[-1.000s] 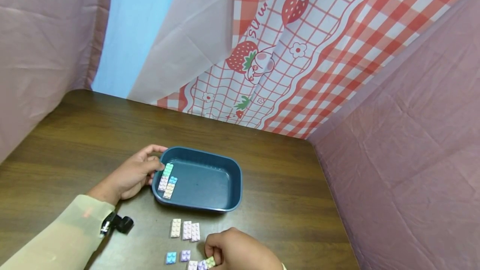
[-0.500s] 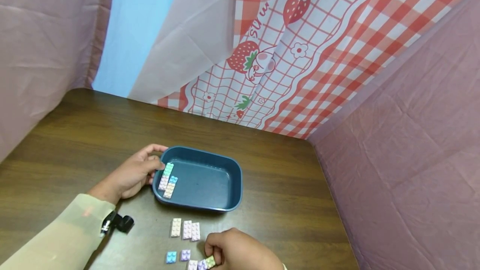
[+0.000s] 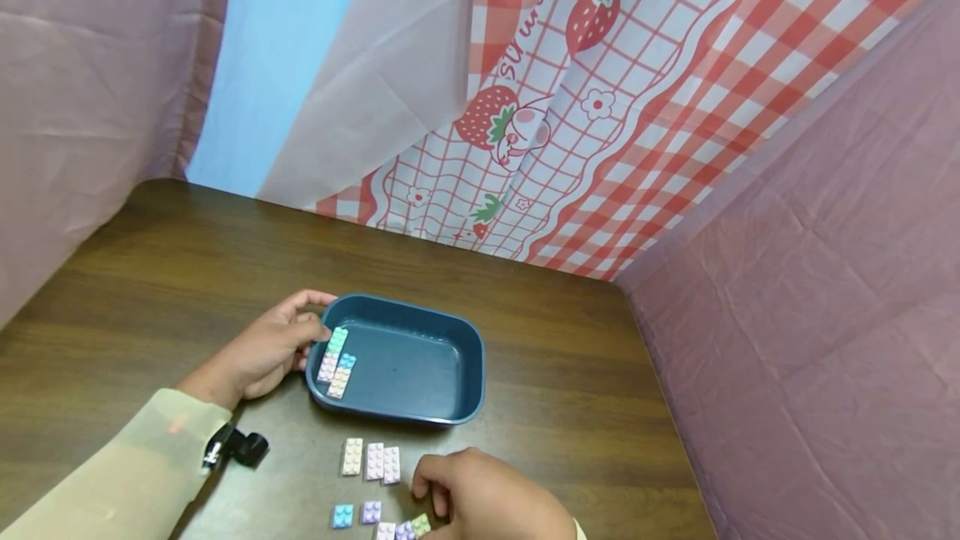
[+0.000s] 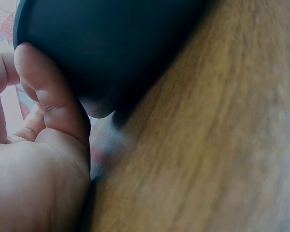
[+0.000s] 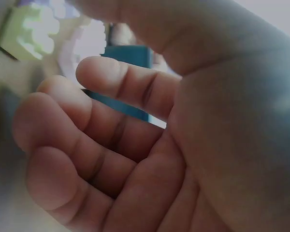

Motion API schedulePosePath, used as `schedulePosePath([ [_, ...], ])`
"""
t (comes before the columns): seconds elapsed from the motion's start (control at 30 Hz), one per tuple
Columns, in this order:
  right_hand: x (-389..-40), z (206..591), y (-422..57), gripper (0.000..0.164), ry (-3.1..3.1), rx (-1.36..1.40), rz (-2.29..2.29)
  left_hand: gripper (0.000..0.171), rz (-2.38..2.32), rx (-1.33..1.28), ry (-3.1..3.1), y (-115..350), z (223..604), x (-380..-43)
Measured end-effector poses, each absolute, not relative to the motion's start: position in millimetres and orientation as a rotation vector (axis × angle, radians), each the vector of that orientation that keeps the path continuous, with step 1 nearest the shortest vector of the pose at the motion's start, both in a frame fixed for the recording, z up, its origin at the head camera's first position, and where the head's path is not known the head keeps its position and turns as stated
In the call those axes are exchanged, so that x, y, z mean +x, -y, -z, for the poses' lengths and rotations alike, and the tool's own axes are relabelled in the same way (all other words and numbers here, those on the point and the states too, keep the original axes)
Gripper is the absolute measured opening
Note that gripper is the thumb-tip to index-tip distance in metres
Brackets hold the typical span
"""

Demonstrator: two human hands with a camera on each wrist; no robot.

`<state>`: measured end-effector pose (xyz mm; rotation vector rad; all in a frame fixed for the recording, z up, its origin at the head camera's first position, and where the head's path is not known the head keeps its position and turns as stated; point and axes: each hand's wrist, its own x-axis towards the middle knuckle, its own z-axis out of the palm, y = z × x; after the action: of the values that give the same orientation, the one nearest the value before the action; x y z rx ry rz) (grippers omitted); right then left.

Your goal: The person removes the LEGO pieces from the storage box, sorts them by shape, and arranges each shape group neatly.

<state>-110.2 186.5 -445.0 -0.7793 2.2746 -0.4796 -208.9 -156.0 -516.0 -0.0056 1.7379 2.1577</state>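
Note:
My left hand (image 3: 266, 348) holds the left end of a dark blue plastic tray (image 3: 468, 382), thumb on its rim. The left wrist view shows a fingertip against the tray's outer wall (image 4: 111, 43). Inside the tray, mint, pale pink, blue and cream toy bricks (image 3: 339, 382) lie along the left side. My right hand (image 3: 487, 494) hovers low beside a yellow-green brick (image 3: 421, 524), which touches a purple brick (image 3: 405, 531). Its fingers are loosely curled, and the right wrist view shows nothing between them. The yellow-green brick (image 5: 31, 34) appears beyond them there.
In front of the tray lie a cream brick (image 3: 352, 457) and two pale pink bricks (image 3: 375, 461). Nearer are a blue brick (image 3: 342, 516), a small purple brick (image 3: 371, 512) and a pale pink one (image 3: 386, 531). Cloth walls enclose the wooden table (image 3: 570, 373).
My right hand has shifted slightly right, and its fingers now stand a little away from the yellow-green brick. The left hand, tray and bricks look the same.

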Motion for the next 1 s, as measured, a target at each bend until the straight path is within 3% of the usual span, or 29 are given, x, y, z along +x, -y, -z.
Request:
schedulePosePath([
  [0.37, -139.5, 397.5, -184.4, 0.035, -2.5, -1.161, 0.363, 0.06, -2.163, 0.001, -1.738, 155.7, 517.0, -208.2],
  [1.0, -207.9, 367.5, -148.9, 0.031, -2.484, -1.274, 0.404, 0.06, -2.167, 0.008, -1.728, 155.5, 516.4, -209.4],
])
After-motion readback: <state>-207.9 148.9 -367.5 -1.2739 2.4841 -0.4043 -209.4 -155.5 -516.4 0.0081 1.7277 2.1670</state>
